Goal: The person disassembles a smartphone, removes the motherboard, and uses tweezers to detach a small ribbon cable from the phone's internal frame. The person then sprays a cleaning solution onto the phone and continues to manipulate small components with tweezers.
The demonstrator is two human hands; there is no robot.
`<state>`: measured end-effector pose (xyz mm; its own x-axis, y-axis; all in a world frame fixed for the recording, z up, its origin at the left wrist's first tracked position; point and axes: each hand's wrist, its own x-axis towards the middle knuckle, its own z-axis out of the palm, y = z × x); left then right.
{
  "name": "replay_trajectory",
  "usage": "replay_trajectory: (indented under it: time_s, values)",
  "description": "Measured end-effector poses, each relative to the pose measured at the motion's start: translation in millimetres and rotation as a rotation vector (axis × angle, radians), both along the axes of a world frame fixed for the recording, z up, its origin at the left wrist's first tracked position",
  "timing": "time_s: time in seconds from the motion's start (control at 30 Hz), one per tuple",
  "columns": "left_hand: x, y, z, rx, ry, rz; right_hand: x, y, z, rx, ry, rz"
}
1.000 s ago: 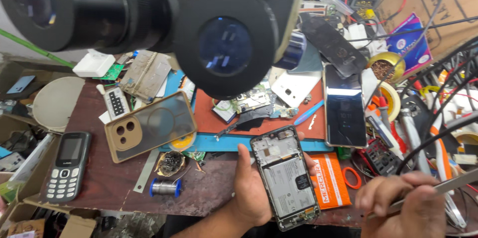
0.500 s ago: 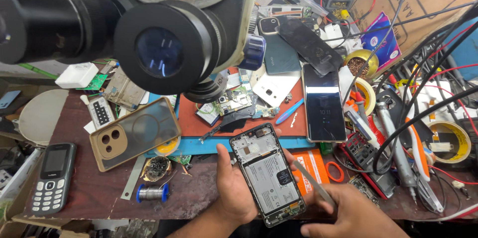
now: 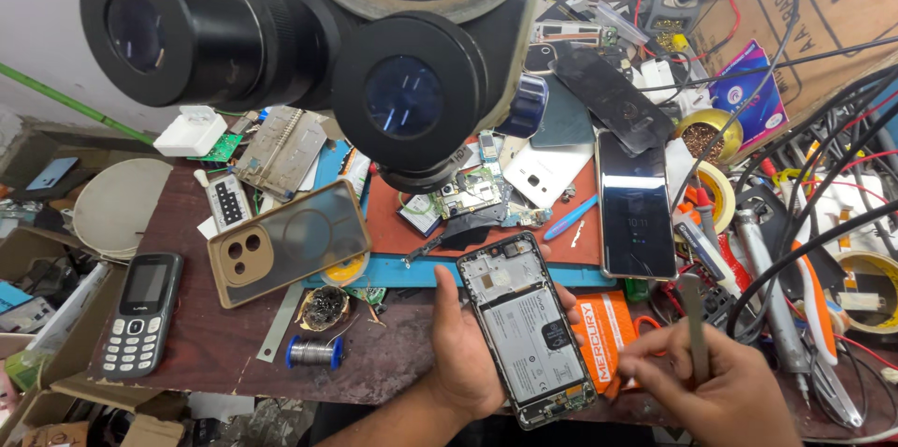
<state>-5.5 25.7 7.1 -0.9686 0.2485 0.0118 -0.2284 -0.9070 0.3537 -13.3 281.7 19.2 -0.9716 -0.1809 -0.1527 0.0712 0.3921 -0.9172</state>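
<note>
An opened smartphone (image 3: 526, 327), back cover off with battery and boards showing, lies tilted at the front of the workbench. My left hand (image 3: 463, 353) grips its left edge and holds it. My right hand (image 3: 720, 389) sits at the lower right, closed on a thin metal tool (image 3: 694, 324) that points up and away from the phone. Between the hands lies an orange packet (image 3: 601, 339). A black stereo microscope head (image 3: 374, 45) hangs above the bench and hides part of it.
A smartphone with a dark screen (image 3: 636, 209) lies on the red mat (image 3: 571, 241). A tan phone case (image 3: 288, 243), a keypad phone (image 3: 142, 314), a solder spool (image 3: 313, 352), circuit boards, tape rolls and tangled cables (image 3: 804, 176) crowd the bench.
The view has shifted, so the microscope sits further right. My right hand has drawn the metal tool off the phone's right edge and now holds it upright beside the phone.
</note>
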Motion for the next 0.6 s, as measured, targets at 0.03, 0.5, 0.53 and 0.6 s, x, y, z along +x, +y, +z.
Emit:
replay_trajectory:
  time_s: [0.03, 0.5, 0.53, 0.6]
  values:
    - [1, 0, -1, -0.004, 0.018, -0.001, 4, -9, -3, -0.024, 0.151, -0.133]
    - [7, 7, -14, 0.009, 0.040, -0.036, 5, -43, 11, 0.176, 0.486, -0.230]
    - [7, 7, -15, -0.001, 0.032, -0.041, 6, -42, 9, 0.116, 0.490, -0.224]
    - [7, 7, -15, -0.009, 0.026, -0.038, 9, -40, 5, 0.094, 0.486, -0.212]
